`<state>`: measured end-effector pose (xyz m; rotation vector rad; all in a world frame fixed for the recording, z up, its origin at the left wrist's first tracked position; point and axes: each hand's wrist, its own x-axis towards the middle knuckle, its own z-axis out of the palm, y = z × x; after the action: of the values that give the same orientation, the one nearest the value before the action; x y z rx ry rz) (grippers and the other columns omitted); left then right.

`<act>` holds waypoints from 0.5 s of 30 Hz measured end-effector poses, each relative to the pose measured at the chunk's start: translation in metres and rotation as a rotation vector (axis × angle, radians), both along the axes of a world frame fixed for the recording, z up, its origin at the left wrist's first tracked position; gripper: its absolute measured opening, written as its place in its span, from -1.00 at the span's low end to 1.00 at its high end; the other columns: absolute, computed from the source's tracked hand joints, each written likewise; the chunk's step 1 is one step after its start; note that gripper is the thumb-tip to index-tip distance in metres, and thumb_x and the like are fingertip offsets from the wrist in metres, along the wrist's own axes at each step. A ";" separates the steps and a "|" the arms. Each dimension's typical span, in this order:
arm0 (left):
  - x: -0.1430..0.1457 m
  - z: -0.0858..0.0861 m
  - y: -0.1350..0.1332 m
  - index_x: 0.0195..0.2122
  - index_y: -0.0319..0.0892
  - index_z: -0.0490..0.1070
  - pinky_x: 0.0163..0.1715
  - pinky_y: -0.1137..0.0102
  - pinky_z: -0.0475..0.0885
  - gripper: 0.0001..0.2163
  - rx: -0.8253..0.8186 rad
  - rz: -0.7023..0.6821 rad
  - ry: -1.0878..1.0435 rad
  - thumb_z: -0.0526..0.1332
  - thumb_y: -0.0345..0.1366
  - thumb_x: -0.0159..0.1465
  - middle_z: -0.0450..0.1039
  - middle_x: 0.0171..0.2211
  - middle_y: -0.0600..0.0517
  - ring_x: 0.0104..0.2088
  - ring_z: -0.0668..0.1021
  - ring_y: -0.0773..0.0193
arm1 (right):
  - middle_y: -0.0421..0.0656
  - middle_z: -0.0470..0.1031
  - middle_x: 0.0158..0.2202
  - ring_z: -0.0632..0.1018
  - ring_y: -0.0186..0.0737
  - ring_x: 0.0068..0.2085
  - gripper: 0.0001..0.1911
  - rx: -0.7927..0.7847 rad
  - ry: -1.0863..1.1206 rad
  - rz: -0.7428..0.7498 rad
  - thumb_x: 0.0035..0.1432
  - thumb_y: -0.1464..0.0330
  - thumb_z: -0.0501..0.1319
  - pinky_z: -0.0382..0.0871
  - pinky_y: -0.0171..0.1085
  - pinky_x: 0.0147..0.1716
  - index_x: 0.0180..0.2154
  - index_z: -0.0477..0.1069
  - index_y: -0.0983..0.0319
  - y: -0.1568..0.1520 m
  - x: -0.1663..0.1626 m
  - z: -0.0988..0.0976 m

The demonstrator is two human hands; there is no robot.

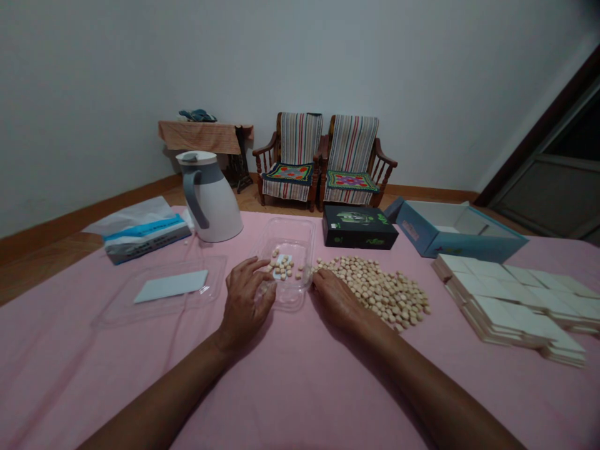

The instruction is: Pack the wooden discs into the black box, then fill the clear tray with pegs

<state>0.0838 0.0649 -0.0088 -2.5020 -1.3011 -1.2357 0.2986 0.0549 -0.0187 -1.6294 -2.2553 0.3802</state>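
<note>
A clear plastic container (pixel 300 232) stands on the pink tablecloth (pixel 290 387) with several small beige tablets (pixel 282 266) inside. My left hand (pixel 244 300) rests at the container's near left corner, fingers curled against its rim. My right hand (pixel 337 299) lies at the left end of a large pile of the same beige tablets (pixel 382 290), fingers bent down into the pile; whether it holds any is hidden.
A clear lid with a white card (pixel 171 285) lies to the left. Behind stand a white jug (pixel 210 197), a tissue pack (pixel 145 236), a black box (pixel 359 227) and an open blue box (pixel 450 232). Stacked white flat pieces (pixel 513 306) fill the right.
</note>
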 end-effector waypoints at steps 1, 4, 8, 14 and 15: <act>0.000 0.000 0.000 -0.24 -0.13 0.42 0.09 0.04 0.22 -0.85 0.002 0.001 0.001 0.09 -0.27 0.28 0.44 -0.02 -0.09 0.12 0.34 0.03 | -0.03 0.39 -0.09 0.36 -0.21 -0.05 -0.81 0.007 -0.006 0.000 0.25 0.46 0.01 0.17 -0.27 -0.10 -0.19 0.38 0.26 0.000 0.000 -0.001; 0.000 0.000 0.000 -0.25 -0.14 0.42 0.08 0.03 0.22 -0.85 0.007 0.005 -0.001 0.08 -0.27 0.28 0.45 -0.02 -0.10 0.11 0.34 0.02 | -0.03 0.39 -0.12 0.36 -0.21 -0.07 -0.80 0.032 -0.010 0.007 0.26 0.45 0.00 0.16 -0.27 -0.11 -0.18 0.37 0.26 -0.003 0.001 0.001; 0.001 0.002 -0.001 -0.25 -0.14 0.42 0.08 0.03 0.22 -0.84 0.013 0.008 -0.003 0.07 -0.26 0.29 0.45 -0.03 -0.10 0.11 0.35 0.03 | -0.06 0.36 -0.14 0.36 -0.23 -0.11 -0.82 0.026 0.023 0.004 0.24 0.46 0.03 0.16 -0.28 -0.14 -0.16 0.34 0.25 -0.013 -0.001 0.009; 0.001 0.002 0.000 -0.25 -0.13 0.42 0.08 0.05 0.23 -0.85 0.014 0.001 -0.005 0.08 -0.27 0.28 0.45 -0.03 -0.09 0.11 0.34 0.03 | -0.10 0.36 -0.15 0.37 -0.27 -0.14 -0.86 0.017 0.102 0.063 0.23 0.44 0.03 0.17 -0.31 -0.17 -0.22 0.34 0.23 -0.019 -0.007 0.009; 0.001 0.002 0.000 -0.25 -0.13 0.42 0.07 0.04 0.23 -0.85 0.012 0.002 -0.005 0.07 -0.28 0.28 0.45 -0.03 -0.09 0.11 0.34 0.03 | -0.10 0.37 -0.17 0.37 -0.28 -0.16 -0.84 0.015 0.103 0.064 0.24 0.46 0.01 0.17 -0.32 -0.19 -0.24 0.35 0.23 -0.018 -0.005 0.009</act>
<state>0.0844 0.0644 -0.0071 -2.4905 -1.2933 -1.2467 0.2935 0.0369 -0.0092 -1.4983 -2.2321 0.4514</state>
